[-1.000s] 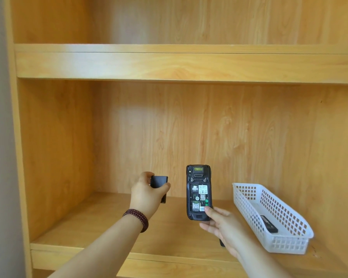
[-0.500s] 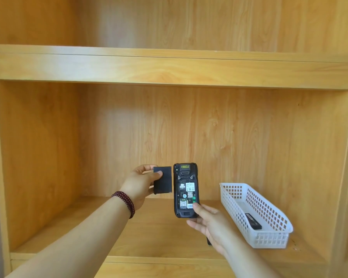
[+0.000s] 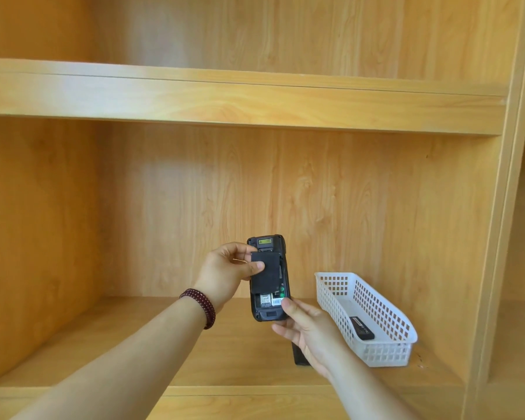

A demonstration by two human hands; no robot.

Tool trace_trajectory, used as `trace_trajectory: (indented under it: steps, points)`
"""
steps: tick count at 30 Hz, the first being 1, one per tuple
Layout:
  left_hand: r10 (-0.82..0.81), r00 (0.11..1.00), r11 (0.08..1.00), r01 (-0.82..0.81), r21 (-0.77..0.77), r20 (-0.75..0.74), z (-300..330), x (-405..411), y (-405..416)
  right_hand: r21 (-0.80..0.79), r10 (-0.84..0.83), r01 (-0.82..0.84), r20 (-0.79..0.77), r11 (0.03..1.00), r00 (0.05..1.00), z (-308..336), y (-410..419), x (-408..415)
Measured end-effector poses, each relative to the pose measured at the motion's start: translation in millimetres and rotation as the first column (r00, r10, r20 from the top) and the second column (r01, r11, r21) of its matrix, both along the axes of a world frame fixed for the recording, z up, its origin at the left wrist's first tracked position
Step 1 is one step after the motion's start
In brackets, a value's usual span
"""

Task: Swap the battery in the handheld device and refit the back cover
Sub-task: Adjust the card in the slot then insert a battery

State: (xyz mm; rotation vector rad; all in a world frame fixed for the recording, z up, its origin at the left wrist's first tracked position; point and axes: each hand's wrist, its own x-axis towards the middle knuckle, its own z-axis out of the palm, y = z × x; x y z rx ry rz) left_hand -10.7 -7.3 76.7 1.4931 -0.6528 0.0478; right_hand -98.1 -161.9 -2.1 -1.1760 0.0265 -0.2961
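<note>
The black handheld device [image 3: 270, 313] stands upright in front of the shelf, its back open toward me, with labels showing in the lower part of the compartment. My right hand [image 3: 303, 325] grips its lower right edge. My left hand [image 3: 225, 274] pinches a flat black battery [image 3: 265, 275] and holds it over the upper part of the open compartment. A second black battery [image 3: 361, 328] lies in the white basket [image 3: 385, 353]. A dark flat piece [image 3: 299, 356] lies on the shelf, mostly hidden under my right wrist.
The wooden shelf board [image 3: 134, 353] stretches left under my arms. An upper shelf [image 3: 255, 101] runs across above. The vertical divider [image 3: 497, 268] closes the bay on the right, with another bay beyond it.
My left hand carried the battery rightward, from beside the device to over its open back. The device stayed upright in my right hand. The camera drew closer and shifted right.
</note>
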Motion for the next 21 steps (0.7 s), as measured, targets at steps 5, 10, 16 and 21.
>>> trace_trajectory:
  steps: [5,10,16,21]
  points:
    - [0.026,1.000,0.999,-0.026,-0.027,0.008,-4,-7,-7,0.046,0.043,-0.045,0.047,0.998,0.998,-2,-2,-5]
    - [0.091,0.994,0.996,-0.091,-0.003,0.062,-14,-9,-12,0.115,0.056,-0.066,0.087,0.991,0.995,-3,-1,-9]
    - [0.109,0.991,0.993,-0.112,0.030,0.071,-16,-12,-17,0.213,0.060,-0.074,0.073,0.974,0.996,-1,4,-11]
    - [0.043,0.999,0.999,-0.043,0.010,-0.004,-17,-14,-16,0.220,0.071,-0.083,0.060,0.972,0.996,0,4,-15]
